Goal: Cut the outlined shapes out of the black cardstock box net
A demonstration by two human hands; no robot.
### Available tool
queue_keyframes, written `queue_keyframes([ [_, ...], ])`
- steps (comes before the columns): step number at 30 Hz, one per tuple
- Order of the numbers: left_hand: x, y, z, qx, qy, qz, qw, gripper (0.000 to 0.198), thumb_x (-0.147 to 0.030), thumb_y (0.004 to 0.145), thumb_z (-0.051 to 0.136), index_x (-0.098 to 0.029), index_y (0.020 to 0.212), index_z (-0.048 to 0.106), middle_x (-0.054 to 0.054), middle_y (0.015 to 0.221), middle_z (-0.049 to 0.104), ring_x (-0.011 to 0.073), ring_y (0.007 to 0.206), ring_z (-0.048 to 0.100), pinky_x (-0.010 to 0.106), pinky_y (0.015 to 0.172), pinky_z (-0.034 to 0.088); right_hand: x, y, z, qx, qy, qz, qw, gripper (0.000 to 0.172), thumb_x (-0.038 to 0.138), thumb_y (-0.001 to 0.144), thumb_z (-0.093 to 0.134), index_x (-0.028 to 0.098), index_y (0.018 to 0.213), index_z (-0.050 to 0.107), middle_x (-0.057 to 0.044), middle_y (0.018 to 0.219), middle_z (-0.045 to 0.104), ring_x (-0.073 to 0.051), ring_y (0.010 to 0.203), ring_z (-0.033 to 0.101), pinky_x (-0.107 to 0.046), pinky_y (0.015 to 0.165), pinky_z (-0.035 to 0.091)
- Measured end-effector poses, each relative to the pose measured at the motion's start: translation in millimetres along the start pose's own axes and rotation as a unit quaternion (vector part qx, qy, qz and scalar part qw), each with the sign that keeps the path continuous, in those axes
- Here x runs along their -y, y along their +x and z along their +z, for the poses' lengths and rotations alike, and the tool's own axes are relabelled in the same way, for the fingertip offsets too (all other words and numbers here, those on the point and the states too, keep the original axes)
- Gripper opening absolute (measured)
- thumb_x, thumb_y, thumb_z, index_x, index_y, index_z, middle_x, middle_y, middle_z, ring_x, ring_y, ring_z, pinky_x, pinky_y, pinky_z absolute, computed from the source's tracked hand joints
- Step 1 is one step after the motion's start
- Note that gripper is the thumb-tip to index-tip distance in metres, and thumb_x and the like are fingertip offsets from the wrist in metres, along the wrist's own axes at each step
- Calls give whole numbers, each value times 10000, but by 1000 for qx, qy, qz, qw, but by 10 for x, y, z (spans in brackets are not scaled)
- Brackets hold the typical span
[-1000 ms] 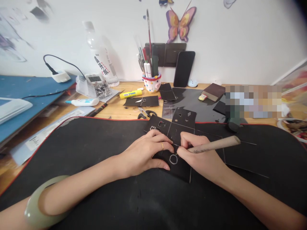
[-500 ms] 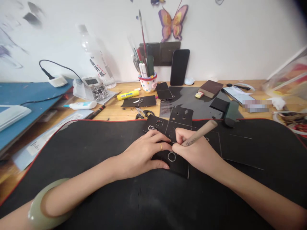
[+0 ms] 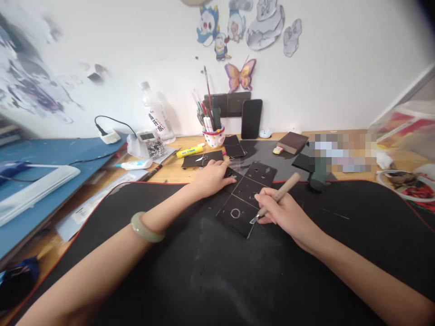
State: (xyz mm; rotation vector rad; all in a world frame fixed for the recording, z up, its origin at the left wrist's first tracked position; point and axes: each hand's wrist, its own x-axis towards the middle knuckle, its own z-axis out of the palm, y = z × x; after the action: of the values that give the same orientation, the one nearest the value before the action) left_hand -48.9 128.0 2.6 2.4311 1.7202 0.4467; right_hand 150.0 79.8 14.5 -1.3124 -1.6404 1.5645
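Observation:
My right hand [image 3: 280, 213] grips a craft knife [image 3: 287, 186] with a tan handle. Its metal blade points down at the right edge of a black card [image 3: 243, 201]. White lines divide the card into panels; small shapes are cut through the far panel, and a white ring is drawn on the near one. Beyond the card's left side, my left hand [image 3: 212, 179] reaches forward with thumb and fingers apart. It covers the spot where the scissors lay, and its fingertips are partly hidden. A black paper piece [image 3: 233, 173] shows by the left thumb.
Beneath the work lies a black mat [image 3: 163, 271] with a red edge. Along the back stand a pen pot [image 3: 214, 137], a phone [image 3: 252, 118] and a water bottle [image 3: 158, 115]. A yellow glue stick [image 3: 189, 151] and a brown box [image 3: 292, 142] lie there too.
My left hand has left the card and moved away, over the scissors. My right hand has drawn back from the card's middle, so the blade now shows. The view has tilted up.

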Motion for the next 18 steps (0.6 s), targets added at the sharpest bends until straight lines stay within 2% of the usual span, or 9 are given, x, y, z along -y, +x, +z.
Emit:
queue_keyframes([
  [4,47,46,-61,-10,-30,-37,999,349,-315,721,591,-141,1020,551,92,1014,591,246,964,521,359,821,399,-43,45,-55,-5,6,1,1000,273,319,810,417,187,572,395,93,380,292,-53,407,302,-301,609,514],
  [7,22,-136,-154,-23,-61,-78,995,239,-307,745,542,-168,936,575,63,924,612,222,866,551,342,740,416,-76,99,-143,-14,21,-31,999,281,313,825,382,182,582,432,89,376,297,-54,401,301,-299,623,499],
  [10,-3,-422,-208,-32,-95,-135,986,288,-378,745,524,-149,915,565,58,821,607,199,749,556,322,646,419,-72,132,-245,-33,29,-87,995,281,341,819,410,178,595,458,83,391,311,-60,422,319,-267,610,473],
  [13,-8,-660,-186,-8,-143,-175,974,322,-438,708,552,-145,838,575,17,671,586,168,618,549,267,530,405,-12,114,-292,-48,3,-120,992,283,371,784,489,180,582,438,70,412,362,-64,445,344,-206,502,399],
  [15,-18,-749,-144,3,-172,-193,966,326,-449,705,551,-148,828,571,-4,615,574,154,559,542,243,478,386,37,76,-274,-37,-33,-127,991,287,358,758,534,180,567,414,66,408,394,-60,430,346,-194,447,328],
  [18,-63,-794,-84,-7,-187,-212,959,280,-425,708,556,-158,793,562,-1,651,586,157,595,550,241,507,390,79,3,-201,11,-64,-109,992,220,293,733,562,189,611,411,74,420,417,-61,419,366,-205,442,303],
])
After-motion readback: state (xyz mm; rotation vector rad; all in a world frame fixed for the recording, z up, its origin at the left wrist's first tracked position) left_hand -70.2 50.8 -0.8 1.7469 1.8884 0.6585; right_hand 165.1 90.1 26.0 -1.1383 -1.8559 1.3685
